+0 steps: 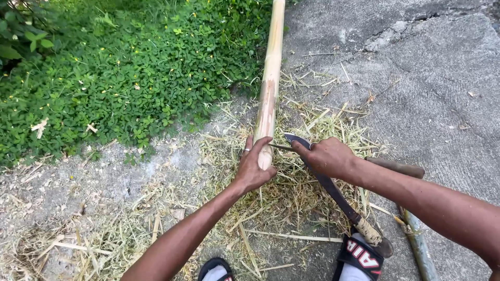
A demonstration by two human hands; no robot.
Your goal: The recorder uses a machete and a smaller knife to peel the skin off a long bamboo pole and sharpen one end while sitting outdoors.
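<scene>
Head view: the left hand (253, 167) is gripping the near end of the bamboo pole (270, 83), fingers closed around it. The right hand (326, 156) is pressing curled fingers on the knife blade (333, 190), beside the pole, over straw shavings (291, 198) on concrete.

Left forearm enters from 6 o'clock, angled toward 1 o'clock. Left hand (255, 165) curled, fingers wrapped, a ring on one finger. Right forearm enters from 4 o'clock, reaching toward 10 o'clock. Right hand (327, 157) knuckles-up, fingers pinched at its 9 o'clock.
</scene>
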